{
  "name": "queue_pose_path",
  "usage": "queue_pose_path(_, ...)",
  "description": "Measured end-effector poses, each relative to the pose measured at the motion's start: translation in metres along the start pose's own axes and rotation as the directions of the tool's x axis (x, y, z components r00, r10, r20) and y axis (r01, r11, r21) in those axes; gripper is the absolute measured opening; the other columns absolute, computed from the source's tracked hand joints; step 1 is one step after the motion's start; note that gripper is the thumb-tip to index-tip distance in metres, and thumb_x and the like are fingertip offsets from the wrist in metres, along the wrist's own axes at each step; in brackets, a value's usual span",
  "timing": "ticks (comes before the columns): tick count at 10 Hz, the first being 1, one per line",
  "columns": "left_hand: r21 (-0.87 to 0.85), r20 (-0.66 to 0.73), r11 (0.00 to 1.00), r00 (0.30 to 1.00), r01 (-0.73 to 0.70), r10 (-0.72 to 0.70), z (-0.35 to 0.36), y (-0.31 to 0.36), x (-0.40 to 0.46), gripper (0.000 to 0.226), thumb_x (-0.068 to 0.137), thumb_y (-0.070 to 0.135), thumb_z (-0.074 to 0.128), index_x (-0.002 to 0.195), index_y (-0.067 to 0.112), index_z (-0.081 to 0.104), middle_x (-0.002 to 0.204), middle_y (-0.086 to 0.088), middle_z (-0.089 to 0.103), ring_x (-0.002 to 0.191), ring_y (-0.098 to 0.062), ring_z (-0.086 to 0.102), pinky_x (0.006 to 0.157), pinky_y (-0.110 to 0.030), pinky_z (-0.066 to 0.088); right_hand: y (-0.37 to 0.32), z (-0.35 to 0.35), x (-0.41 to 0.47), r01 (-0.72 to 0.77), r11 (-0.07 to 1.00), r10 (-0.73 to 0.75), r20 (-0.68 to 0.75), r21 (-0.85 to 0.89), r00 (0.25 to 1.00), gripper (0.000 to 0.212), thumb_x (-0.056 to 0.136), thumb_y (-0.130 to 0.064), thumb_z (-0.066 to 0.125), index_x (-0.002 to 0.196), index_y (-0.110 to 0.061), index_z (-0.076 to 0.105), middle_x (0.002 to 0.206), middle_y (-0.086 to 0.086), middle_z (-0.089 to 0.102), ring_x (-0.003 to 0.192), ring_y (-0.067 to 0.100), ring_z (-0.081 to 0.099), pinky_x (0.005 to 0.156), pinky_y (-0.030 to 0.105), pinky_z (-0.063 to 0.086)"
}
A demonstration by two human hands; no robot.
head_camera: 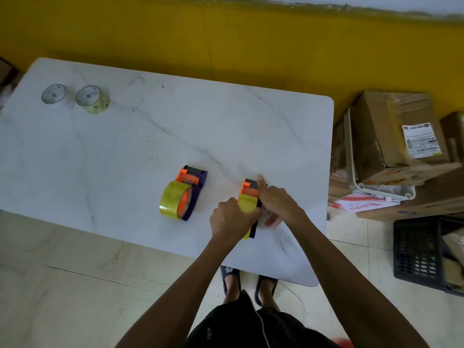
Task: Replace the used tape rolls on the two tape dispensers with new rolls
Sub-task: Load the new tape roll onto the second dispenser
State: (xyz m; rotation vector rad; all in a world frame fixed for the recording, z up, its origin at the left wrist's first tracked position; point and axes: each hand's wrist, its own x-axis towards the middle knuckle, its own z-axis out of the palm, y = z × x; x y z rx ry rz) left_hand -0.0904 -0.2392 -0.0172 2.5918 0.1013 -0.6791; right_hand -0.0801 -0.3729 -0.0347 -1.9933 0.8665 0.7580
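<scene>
Two purple and orange tape dispensers stand on the white marble table (150, 136). The left dispenser (187, 190) stands alone with a yellowish tape roll (173, 200) on its hub. My left hand (232, 219) grips the yellow roll (247, 202) on the right dispenser (251, 187). My right hand (277, 202) clasps that dispenser's body, thumb up along its head. Two other tape rolls lie at the far left of the table: a thin, nearly bare one (53, 94) and a thicker yellowish one (93, 99).
Cardboard boxes (396, 136) and a white plastic tray are stacked on the floor right of the table. A black crate (421, 254) stands near them. A yellow wall runs behind the table. My feet in slippers show under the near edge.
</scene>
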Motion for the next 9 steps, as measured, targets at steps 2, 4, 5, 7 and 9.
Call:
queue_pose_path(2,0.015,0.009,1.000,1.000,0.025,-0.026,0.002,0.003,0.002,0.056,0.068,0.063,0.060,0.085,0.010,0.058,0.082,-0.005,0.063,0.076,-0.026,0.061,0.063,-0.031,0.048,0.023,0.007,0.010,0.088,0.995,-0.093,-0.121,-0.047,0.988,0.081,0.090,-0.067,0.009,0.081,-0.009,0.064,0.090,0.019,0.068,0.085,0.037,0.066,0.080,0.038,0.054)
queue_pose_path(4,0.016,0.031,0.999,0.999,0.029,-0.029,0.002,0.005,0.001,0.052,0.070,0.059,0.059,0.086,0.010,0.057,0.078,-0.002,0.058,0.074,-0.024,0.058,0.062,-0.029,0.046,0.039,0.007,0.007,0.008,0.990,-0.027,-0.136,-0.140,0.990,0.075,0.096,-0.059,0.015,0.113,-0.003,0.062,0.116,0.018,0.063,0.107,0.036,0.057,0.089,0.039,0.042)
queue_pose_path(5,0.017,0.052,0.999,0.998,0.033,-0.034,0.002,0.004,0.001,0.051,0.069,0.060,0.058,0.087,0.012,0.055,0.080,-0.002,0.058,0.076,-0.023,0.059,0.063,-0.029,0.046,0.037,0.001,0.005,0.028,0.989,-0.052,-0.166,-0.144,0.985,0.073,0.096,-0.059,0.017,0.110,-0.004,0.064,0.114,0.018,0.064,0.106,0.036,0.058,0.091,0.040,0.043)
queue_pose_path(7,0.061,0.100,0.998,0.995,0.024,-0.030,-0.002,0.007,-0.002,0.057,0.073,0.065,0.057,0.095,0.012,0.052,0.095,-0.006,0.061,0.084,-0.025,0.058,0.070,-0.033,0.048,0.019,-0.026,-0.008,0.140,0.977,-0.176,-0.230,-0.164,0.957,0.067,0.098,-0.051,0.019,0.097,-0.004,0.066,0.105,0.016,0.066,0.102,0.035,0.060,0.082,0.036,0.039)
queue_pose_path(9,0.117,0.059,0.993,0.998,0.006,-0.013,-0.019,0.020,-0.005,0.084,0.077,0.081,0.040,0.121,0.009,0.048,0.119,-0.011,0.061,0.109,-0.032,0.060,0.087,-0.039,0.047,-0.008,-0.063,-0.024,0.251,0.949,-0.296,-0.265,-0.193,0.918,0.059,0.098,-0.052,0.022,0.091,-0.009,0.062,0.102,0.014,0.065,0.102,0.035,0.060,0.085,0.039,0.043)
